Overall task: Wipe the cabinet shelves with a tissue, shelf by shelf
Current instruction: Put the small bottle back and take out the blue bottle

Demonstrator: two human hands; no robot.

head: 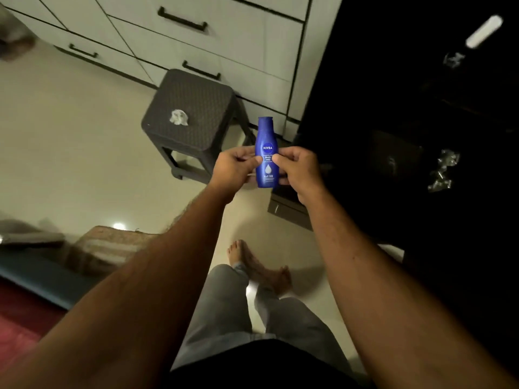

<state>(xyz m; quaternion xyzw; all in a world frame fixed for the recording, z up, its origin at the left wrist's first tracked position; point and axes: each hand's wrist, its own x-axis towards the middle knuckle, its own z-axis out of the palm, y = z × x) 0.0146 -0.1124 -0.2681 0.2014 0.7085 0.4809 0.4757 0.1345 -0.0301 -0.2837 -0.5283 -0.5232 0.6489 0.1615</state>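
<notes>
Head view: hands [266, 169] pinching bottle [267, 153].

stool [193, 108] ahead (tissue [178, 117] atop), floor [70, 136] open left

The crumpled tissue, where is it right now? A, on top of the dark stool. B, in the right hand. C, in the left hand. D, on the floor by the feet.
A: the crumpled tissue lies on the dark stool, while the left hand and the right hand both hold the blue bottle.
</notes>
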